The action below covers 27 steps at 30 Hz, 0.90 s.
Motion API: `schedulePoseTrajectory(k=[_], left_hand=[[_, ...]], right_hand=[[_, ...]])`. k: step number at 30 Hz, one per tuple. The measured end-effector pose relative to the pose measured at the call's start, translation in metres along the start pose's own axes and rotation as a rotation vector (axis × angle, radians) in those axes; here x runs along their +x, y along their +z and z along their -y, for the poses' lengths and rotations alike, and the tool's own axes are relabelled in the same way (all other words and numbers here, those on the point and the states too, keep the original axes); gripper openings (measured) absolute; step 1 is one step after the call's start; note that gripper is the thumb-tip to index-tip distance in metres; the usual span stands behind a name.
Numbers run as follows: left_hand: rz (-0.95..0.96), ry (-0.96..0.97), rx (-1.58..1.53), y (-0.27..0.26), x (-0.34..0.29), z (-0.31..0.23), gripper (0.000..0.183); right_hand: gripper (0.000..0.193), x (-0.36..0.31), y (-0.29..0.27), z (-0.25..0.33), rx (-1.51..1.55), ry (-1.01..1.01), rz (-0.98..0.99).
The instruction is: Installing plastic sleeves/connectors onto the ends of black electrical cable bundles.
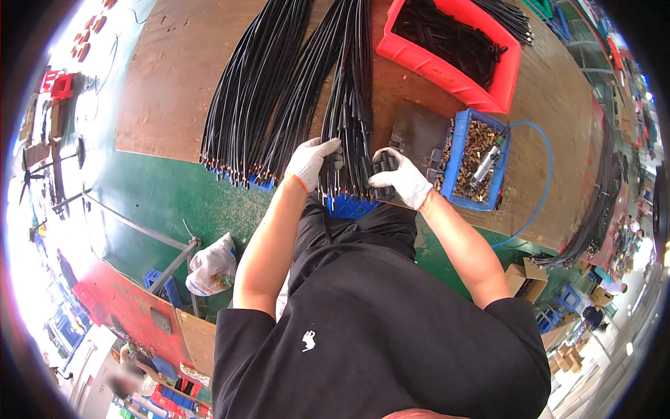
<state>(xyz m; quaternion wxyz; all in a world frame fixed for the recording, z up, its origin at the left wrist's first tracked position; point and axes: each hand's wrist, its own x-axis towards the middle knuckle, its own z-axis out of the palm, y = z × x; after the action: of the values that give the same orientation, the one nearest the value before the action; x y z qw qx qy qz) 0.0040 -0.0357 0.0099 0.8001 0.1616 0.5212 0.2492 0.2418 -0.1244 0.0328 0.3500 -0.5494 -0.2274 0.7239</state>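
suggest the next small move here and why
Probably slide one of the black ribbed sleeves in the right hand onto a nearby cable end. The hand holds several beside the black cables, the left hand is at the same bundle, and some cables there seem to carry thicker black sections.

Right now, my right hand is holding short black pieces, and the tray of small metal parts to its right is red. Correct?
No: the head view shows the tray of small metal parts is blue, not red. Your right hand does hold short black pieces, left of that tray.
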Motion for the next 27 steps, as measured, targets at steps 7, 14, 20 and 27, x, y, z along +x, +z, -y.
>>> schedulePoseTrajectory(k=[7,14,20,27], left_hand=[[-0.015,0.013,0.052,0.003,0.000,-0.002,0.017],[0.008,-0.034,0.005,-0.009,0.012,0.000,0.017],[0.017,-0.102,0.040,0.009,-0.005,-0.015,0.018],[0.041,0.005,0.039,0.018,-0.007,-0.003,0.014]], right_hand=[[0.047,-0.009,0.007,-0.004,-0.034,0.013,-0.004],[0.048,-0.014,0.006,-0.009,-0.071,0.014,0.000],[0.045,-0.029,0.009,-0.002,-0.119,0.016,0.022],[0.045,-0.052,0.010,0.011,-0.196,0.039,0.125]])
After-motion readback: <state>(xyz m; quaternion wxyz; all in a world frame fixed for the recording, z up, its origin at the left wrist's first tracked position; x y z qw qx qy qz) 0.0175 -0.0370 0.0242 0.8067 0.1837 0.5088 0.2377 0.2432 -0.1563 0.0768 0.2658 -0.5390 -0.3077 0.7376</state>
